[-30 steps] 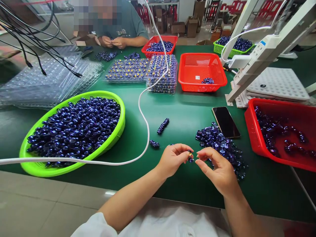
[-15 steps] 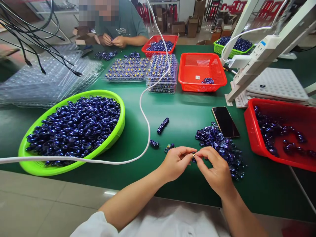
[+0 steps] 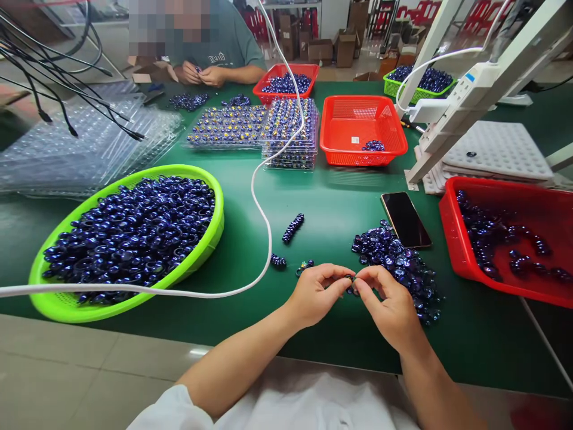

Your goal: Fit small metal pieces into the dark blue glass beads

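Note:
My left hand (image 3: 319,295) pinches a small dark blue shiny ring (image 3: 350,278) between thumb and forefinger. Against it, the fingertips of my right hand (image 3: 388,304) are pressed together on a tiny piece, mostly hidden by the fingers. Just beyond my left hand lies a finished-looking ring with a yellow-dotted top (image 3: 305,266). Two short rows of nested blue rings rest farther off, a longer row (image 3: 293,229) and a shorter row (image 3: 278,261). Beside my right hand spreads a pile of glossy blue domed pieces (image 3: 405,263).
A green basket (image 3: 217,230) heaped with blue rings stands left, crossed by a white cable (image 3: 262,209). At right are a phone (image 3: 406,220) and a red basket (image 3: 465,263). Filled clear trays (image 3: 290,134) and another red basket (image 3: 333,143) stand behind. A co-worker (image 3: 224,42) sits opposite.
My fingertips have shifted slightly around the small ring, and a gold-coloured glint between them no longer shows. The whole view has moved a little; the things on the table stay put.

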Demonstrator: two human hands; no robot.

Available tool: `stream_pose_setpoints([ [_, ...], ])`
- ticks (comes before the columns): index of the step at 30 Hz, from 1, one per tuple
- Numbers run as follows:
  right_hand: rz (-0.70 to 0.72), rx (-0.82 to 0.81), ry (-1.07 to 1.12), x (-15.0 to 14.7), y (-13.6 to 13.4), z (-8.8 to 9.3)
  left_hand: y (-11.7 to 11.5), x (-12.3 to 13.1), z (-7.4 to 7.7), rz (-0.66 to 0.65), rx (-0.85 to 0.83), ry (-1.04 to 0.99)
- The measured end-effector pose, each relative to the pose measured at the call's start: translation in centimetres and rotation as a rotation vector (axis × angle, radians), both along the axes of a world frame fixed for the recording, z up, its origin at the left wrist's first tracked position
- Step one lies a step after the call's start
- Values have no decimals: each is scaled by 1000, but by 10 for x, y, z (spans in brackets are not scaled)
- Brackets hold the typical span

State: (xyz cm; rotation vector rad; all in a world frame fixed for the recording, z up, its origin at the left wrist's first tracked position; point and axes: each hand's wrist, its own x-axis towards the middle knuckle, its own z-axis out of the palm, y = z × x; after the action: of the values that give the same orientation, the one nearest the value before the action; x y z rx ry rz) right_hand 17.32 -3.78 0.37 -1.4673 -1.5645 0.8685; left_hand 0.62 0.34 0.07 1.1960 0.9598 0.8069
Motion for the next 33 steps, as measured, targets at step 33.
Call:
stream_pose_setpoints([
  [33,70,445,-166,6,1,-1,1,-3,2,14,-134,-172],
])
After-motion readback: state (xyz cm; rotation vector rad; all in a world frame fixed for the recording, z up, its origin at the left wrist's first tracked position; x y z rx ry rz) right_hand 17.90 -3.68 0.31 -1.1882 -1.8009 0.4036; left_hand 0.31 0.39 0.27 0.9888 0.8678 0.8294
